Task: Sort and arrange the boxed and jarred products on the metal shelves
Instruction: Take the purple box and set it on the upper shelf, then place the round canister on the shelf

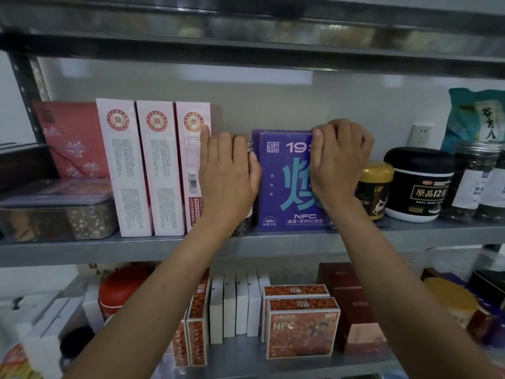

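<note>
Our grey metal shelf (273, 243) holds the upright purple cardboard box (284, 187) at its near edge. Our right hand (338, 162) curls over the box's top right corner; our left hand (228, 173) lies flat, fingers together, against the clear jar (244, 227) just left.

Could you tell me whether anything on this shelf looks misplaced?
A clear metal-lidded jar stands between the tall pink boxes and the purple box, behind the left hand, away from the jars at right.

The purple box (284, 184) bears a teal character and white lettering. At its nine o'clock, pale pink boxes (161, 170) carry red-gold round seals; at six o'clock, orange berry-print boxes (302, 326).
</note>
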A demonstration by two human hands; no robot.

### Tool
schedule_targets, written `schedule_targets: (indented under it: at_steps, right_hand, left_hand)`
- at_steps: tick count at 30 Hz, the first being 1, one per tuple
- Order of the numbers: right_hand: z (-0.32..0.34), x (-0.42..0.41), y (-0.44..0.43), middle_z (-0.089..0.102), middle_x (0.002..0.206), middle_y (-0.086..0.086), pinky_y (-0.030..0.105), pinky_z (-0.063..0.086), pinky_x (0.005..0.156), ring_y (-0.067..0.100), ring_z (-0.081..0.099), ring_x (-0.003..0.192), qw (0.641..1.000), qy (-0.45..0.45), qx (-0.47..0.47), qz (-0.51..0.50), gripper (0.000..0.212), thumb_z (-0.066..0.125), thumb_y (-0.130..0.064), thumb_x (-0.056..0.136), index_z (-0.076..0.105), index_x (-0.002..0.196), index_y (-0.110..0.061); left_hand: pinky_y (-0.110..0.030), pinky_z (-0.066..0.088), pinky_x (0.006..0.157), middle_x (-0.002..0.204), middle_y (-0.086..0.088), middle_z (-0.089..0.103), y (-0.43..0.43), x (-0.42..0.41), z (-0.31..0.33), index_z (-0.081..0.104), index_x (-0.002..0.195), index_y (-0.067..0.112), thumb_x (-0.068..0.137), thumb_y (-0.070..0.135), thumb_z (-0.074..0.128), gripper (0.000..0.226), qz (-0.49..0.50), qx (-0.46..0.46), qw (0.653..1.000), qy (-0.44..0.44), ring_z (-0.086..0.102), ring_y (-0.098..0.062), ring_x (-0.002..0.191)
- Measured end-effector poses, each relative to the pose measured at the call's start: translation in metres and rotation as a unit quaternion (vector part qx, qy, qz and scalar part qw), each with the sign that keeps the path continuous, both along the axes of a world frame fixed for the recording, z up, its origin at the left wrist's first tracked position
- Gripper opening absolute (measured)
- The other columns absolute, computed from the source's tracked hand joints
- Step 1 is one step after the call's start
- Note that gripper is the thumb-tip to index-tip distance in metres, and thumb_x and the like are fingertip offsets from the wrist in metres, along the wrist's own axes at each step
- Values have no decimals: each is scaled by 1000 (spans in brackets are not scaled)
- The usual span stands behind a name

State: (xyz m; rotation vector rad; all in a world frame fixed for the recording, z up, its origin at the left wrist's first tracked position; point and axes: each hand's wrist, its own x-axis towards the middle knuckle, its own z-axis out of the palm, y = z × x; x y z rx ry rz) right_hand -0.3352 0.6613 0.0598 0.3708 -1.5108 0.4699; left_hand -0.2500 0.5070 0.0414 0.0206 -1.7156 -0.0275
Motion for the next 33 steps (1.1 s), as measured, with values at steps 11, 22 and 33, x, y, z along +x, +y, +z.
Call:
schedule_targets:
  at_steps: [11,22,33]
  right_hand:
    - [-36,15,81,50,141,11,47,13,120,26,35,138,997,-68,-26,10,40,36,-28,105,50,137,-9]
    - [-68,9,111,47,137,20,35,31,107,33,43,126,976,-190,-19,102,61,73,-28,85,48,133,0]
    - [-88,15,97,42,146,16,20,36,108,23,38,138,938,-157,-181,249,67,80,-28,77,45,130,-7]
  left_hand:
    - [-32,8,118,112,-20,59,-2,5,-2,58,116,0,97,22,41,34,-21,-2,1000,-8,53,-32,112]
    - [-35,-5,122,160,-9,0,26,6,-32,14,152,11,102,37,40,62,-55,10,998,-20,-8,-23,150]
    - [-44,7,120,160,-6,16,68,-35,-120,26,153,23,104,47,25,54,73,-190,977,-68,13,-22,148]
